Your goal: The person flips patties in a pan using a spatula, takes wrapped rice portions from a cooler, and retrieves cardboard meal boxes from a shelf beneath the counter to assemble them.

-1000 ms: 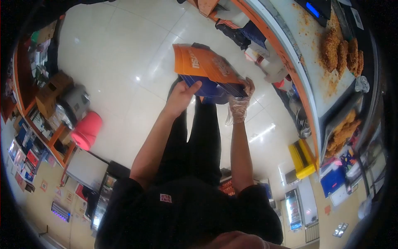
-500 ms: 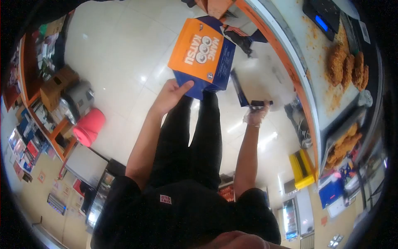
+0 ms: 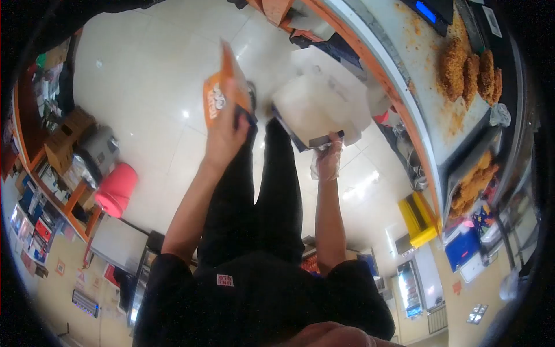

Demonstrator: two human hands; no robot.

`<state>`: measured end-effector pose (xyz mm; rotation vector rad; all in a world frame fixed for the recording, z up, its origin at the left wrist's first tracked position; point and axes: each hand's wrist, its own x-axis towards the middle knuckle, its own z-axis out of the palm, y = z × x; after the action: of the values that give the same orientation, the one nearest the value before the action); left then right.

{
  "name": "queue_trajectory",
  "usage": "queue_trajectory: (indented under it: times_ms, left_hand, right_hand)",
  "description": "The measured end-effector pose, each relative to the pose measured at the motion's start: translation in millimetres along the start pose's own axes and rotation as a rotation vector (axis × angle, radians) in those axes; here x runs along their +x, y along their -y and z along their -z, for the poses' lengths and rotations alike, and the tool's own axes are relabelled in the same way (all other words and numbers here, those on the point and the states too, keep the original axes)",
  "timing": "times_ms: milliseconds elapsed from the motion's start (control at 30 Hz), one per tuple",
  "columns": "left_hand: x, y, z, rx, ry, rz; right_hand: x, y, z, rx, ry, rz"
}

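My left hand (image 3: pixel 224 141) grips an orange and dark blue printed carton (image 3: pixel 216 99) at its lower edge; the carton is tilted, its orange flap nearly edge-on and smeared by motion. In my right hand (image 3: pixel 328 161), which wears a clear plastic glove, is a second carton (image 3: pixel 321 101) with a pale inside facing up and a dark blue edge. Thumb and fingers pinch that blue edge. Both cartons are held over the floor, apart from each other, in front of my legs.
To the right runs a counter (image 3: pixel 413 63) with several breaded cutlets (image 3: pixel 452 69), a scale (image 3: pixel 430 13) and a tray of fried pieces (image 3: pixel 475 188). Below it stands a yellow bin (image 3: pixel 417 218). A red bucket (image 3: pixel 117 189) and cardboard box (image 3: pixel 69 139) are at left by shelves.
The left carton has turned from its printed face to nearly edge-on and moved down-left. The right carton's pale inside has swung up and inward into fuller view.
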<state>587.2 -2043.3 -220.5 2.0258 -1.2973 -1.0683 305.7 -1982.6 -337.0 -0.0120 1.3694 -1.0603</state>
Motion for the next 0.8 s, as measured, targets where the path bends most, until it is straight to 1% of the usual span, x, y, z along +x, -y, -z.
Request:
queue_trajectory:
  times_ms: [33,67,133,167,233,333,367,400,467,533,567,633,667,767,800]
  left_hand:
    - [-4.4,-5.3,0.2,0.087,0.104,-0.034]
    - [-7.2,-9.5,-0.4,0.173,0.209,-0.071]
    - [-13.1,6.2,-15.8,0.352,0.433,-0.131]
    - [-16.7,17.2,-26.1,0.442,0.546,-0.164]
    - [-25.8,39.4,-53.0,0.434,0.648,-0.151]
    - [-26.3,31.2,-65.8,0.387,0.822,-0.104]
    - [-25.5,26.7,-67.7,0.364,0.883,-0.084]
    - [-25.7,30.9,-69.7,0.303,0.904,-0.091]
    - [-31.5,48.8,-72.2,0.179,0.948,-0.098]
    - [-42.7,68.0,-79.6,0.092,0.863,-0.151]
    - [-47.3,76.9,-83.3,0.048,0.819,-0.179]
    - [-48.0,81.3,-86.8,0.047,0.808,-0.123]
    - [-50.4,82.9,-89.5,0.045,0.804,-0.093]
    - [-68.1,88.4,-101.3,0.001,0.593,-0.15]
    - [-73.1,83.9,-100.6,0.009,0.591,-0.137]
  right_hand:
    - [-8.0,-4.2,-1.5,0.002,-0.065,-0.083]
    - [-13.8,-7.6,-3.8,-0.065,-0.116,-0.124]
    - [-26.7,-6.4,-19.9,-0.196,-0.218,-0.201]
    - [-28.4,-7.1,-31.4,-0.249,-0.2,-0.153]
    - [-28.6,-21.7,-31.1,-0.388,-0.071,0.053]
    - [-30.5,-24.4,-29.8,-0.925,-0.037,0.228]
    - [-32.5,-26.4,-30.5,-1.09,-0.079,0.255]
    - [-34.8,-23.9,-33.2,-1.255,-0.122,0.278]
    - [-39.4,-16.1,-34.8,-1.239,-0.09,0.273]
    - [-46.3,-9.3,-36.6,-1.208,-0.102,0.261]
    - [-47.4,-9.0,-34.8,-1.2,-0.072,0.248]
    - [-45.6,-8.1,-29.9,-1.184,-0.013,0.231]
    - [-46.6,-9.5,-27.8,-1.182,0.002,0.199]
    - [-39.3,-29.5,-7.3,-1.142,0.077,0.085]
    - [-38.6,-26.8,-5.4,-1.158,0.085,0.025]
